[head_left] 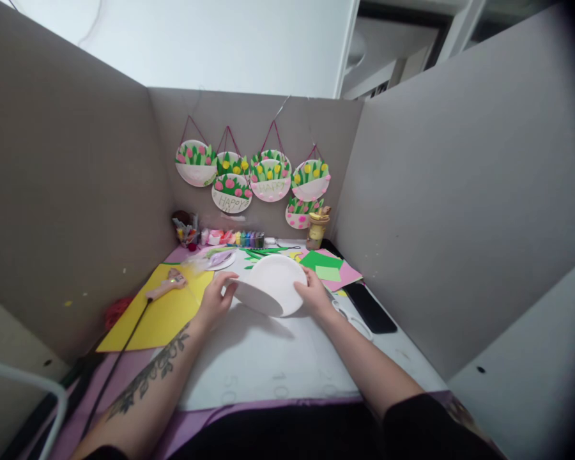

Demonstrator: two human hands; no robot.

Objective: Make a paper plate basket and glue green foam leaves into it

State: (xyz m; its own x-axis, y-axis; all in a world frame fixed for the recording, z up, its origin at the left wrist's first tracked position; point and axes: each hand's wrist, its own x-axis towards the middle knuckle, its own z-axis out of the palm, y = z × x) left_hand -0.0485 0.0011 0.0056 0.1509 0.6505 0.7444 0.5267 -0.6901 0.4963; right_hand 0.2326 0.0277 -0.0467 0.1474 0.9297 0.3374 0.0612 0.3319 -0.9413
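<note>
A round white paper plate [280, 276] is tilted up above the table, its right rim between the thumb and fingers of my right hand [312, 292]. My left hand [218, 299] pinches the left corner of a half paper plate [259, 298]. That half piece overlaps the lower left part of the round plate, with its underside in shadow. Whether the two pieces are joined or only touching, I cannot tell. Behind them on the table are green paper strips [263, 254]. Scissors [359, 324] lie partly hidden behind my right forearm.
To the left, a glue gun [170, 285] rests on a yellow sheet [144, 319], its cord running toward me. A black phone [370, 309] and green paper [321, 260] are at right. Paint pots [249, 239] line the back. Decorated plates [270, 182] hang on the grey panel.
</note>
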